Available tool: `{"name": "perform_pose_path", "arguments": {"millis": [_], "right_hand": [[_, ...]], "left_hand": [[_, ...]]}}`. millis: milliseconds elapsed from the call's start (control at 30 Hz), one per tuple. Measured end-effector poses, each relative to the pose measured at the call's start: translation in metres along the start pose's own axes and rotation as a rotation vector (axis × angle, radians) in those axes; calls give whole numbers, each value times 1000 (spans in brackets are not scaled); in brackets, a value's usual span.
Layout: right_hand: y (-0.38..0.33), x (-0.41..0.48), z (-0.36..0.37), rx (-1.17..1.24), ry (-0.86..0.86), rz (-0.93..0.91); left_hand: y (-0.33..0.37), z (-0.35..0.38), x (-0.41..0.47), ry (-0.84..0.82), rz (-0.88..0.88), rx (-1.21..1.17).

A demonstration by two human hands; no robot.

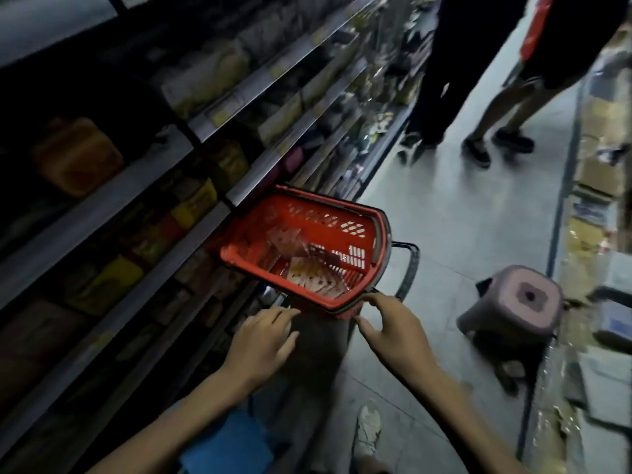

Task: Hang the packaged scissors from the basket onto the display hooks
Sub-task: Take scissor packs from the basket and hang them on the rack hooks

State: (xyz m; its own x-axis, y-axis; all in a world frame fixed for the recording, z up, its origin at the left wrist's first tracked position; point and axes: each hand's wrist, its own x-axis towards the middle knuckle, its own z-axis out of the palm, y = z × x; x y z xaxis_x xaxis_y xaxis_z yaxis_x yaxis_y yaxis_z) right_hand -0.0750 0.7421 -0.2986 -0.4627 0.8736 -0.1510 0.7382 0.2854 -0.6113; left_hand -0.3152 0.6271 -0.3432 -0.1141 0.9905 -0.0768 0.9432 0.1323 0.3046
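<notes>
The left hand (pixel 263 340), fingers straight, and the right hand (pixel 393 331), fingers spread, grip nothing at the near rim of the red basket (pixel 342 213), which contains the packaged scissors (pixel 314 278).

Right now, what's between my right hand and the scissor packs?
Head view: only the red basket's near rim separates the right hand from the packaged scissors lying inside.
</notes>
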Motion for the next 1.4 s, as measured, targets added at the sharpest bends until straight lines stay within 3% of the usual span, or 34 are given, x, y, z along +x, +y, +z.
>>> {"name": "perform_pose_path", "arguments": {"millis": [167, 400, 600, 900, 1233, 1400], "right_hand": [[16, 81, 39, -122, -172, -110], [23, 164, 94, -255, -377, -154], [38, 226, 149, -376, -556, -82], [61, 300, 226, -642, -779, -143], [87, 364, 344, -716, -700, -495], [110, 361, 382, -951, -652, -561]], "left_hand": [[-30, 33, 27, -50, -116, 22], [-76, 51, 84, -86, -122, 104], [-142, 83, 131, -194, 10, 184], [-198, 95, 188, -367, 250, 235], [-197, 104, 199, -370, 205, 230], [-197, 108, 197, -381, 169, 217]]}}
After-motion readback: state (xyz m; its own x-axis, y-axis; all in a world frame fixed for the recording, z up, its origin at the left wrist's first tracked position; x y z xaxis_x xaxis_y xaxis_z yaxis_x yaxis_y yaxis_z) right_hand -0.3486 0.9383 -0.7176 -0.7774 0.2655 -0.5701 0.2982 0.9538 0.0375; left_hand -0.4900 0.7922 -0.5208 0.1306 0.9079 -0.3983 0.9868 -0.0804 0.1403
